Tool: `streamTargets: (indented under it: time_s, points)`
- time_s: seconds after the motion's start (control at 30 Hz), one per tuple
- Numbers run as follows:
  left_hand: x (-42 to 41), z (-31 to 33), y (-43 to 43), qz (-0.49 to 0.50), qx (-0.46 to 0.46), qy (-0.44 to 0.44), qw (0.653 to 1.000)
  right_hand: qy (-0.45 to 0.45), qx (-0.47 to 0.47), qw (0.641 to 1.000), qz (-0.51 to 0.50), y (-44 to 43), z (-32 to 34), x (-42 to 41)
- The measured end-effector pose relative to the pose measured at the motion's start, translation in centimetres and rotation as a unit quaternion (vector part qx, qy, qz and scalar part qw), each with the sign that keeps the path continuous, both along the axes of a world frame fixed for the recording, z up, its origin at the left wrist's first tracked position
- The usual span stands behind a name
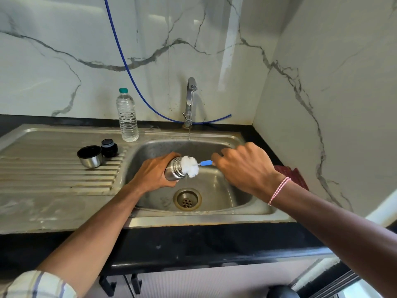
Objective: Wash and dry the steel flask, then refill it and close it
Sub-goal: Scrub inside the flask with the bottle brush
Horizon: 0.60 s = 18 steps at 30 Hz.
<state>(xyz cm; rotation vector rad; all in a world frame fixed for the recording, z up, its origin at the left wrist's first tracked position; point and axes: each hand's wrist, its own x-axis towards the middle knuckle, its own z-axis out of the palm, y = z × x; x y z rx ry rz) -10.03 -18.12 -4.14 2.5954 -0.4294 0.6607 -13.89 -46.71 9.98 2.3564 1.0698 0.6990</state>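
Left hand (154,173) gripping steel flask (173,173) over sink (227,190), right hand (242,166) at 3 o'clock gripping bottle brush (190,166) handle (white head at flask mouth), tap (190,100) running.

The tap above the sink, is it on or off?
On: a thin stream of water falls from the tap into the sink.

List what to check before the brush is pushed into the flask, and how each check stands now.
1. The left hand grips the flask: ok.
2. The right hand holds the brush handle: ok.
3. The brush head sits at the flask's mouth: ok.
4. The tap runs into the sink: ok.
5. The cup lid and stopper lie aside on the drainboard: ok.
6. Soap on the brush: cannot tell.
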Motion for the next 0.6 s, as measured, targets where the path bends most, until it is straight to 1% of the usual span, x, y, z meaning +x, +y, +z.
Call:
streamTargets:
  time_s: [0.1, 0.13, 0.17, 0.2, 0.23, 0.27, 0.33, 0.37, 0.47, 0.53, 0.6]
  points:
    - [0.1, 0.0, -0.5, -0.015, 0.013, -0.006, 1.000, 0.107, 0.023, 0.993, -0.039, 0.7, 0.7, 0.1]
    - [0.1, 0.0, -0.6, -0.019, 0.019, -0.004, 1.000, 0.145, 0.045, 0.987, -0.049, 1.0, 0.8, 0.2]
    - [0.1, 0.0, -0.7, -0.020, 0.024, 0.001, 1.000, 0.163, 0.052, 0.983, -0.061, 1.2, 0.8, 0.4]
    - [0.1, 0.0, -0.8, -0.019, 0.026, 0.006, 0.999, 0.158, 0.058, 0.984, -0.064, 1.2, 0.7, 0.7]
    - [0.1, 0.0, -0.7, -0.016, 0.027, 0.011, 0.999, 0.123, 0.051, 0.990, -0.053, 1.0, 0.5, 0.9]
    - [0.1, 0.0, -0.7, -0.013, 0.026, 0.016, 0.999, 0.068, 0.044, 0.996, -0.020, 0.8, 0.3, 0.9]
    - [0.0, 0.1, -0.7, -0.010, 0.018, 0.028, 0.999, -0.035, 0.011, 0.999, 0.015, 0.4, -0.2, 0.7]
    - [0.0, 0.1, -0.8, -0.011, 0.012, 0.033, 0.999, -0.066, 0.004, 0.998, 0.025, 0.3, -0.4, 0.7]
    - [0.0, 0.2, -0.8, -0.012, 0.002, 0.038, 0.999, -0.072, -0.023, 0.996, 0.046, 0.1, -0.8, 0.6]
    - [-0.1, 0.2, -0.7, -0.013, 0.003, 0.038, 0.999, -0.053, -0.030, 0.997, 0.040, 0.4, -0.3, 0.1]
    - [-0.2, 0.3, -0.6, -0.015, 0.007, 0.036, 0.999, -0.004, -0.040, 0.999, 0.018, 0.8, 0.2, -0.4]
